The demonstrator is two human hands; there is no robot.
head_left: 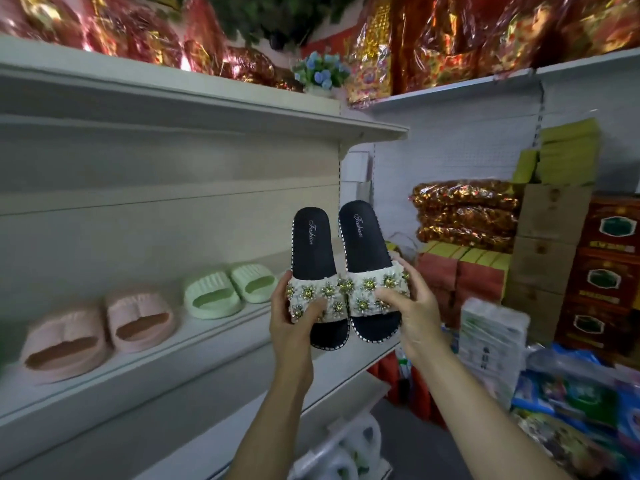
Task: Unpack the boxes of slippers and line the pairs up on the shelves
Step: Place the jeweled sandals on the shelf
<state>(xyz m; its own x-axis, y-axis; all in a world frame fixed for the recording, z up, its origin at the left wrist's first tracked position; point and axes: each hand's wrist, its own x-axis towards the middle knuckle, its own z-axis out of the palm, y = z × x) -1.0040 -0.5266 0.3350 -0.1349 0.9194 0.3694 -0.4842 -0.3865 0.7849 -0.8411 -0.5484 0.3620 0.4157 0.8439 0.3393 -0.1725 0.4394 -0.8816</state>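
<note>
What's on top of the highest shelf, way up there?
On the top shelf sit shiny red and gold wrapped packs, a small pot of blue flowers and green leaves. Whatever lies behind them is hidden.

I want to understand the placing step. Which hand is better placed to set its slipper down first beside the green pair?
Probably the left hand. Its black slipper is next to the green pair and the shelf; the right hand holds the other slipper farther out.

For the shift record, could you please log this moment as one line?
hands: left and right hold jewelled black slippers | on shelf: pink pair, green pair | black pair unplaced
</note>
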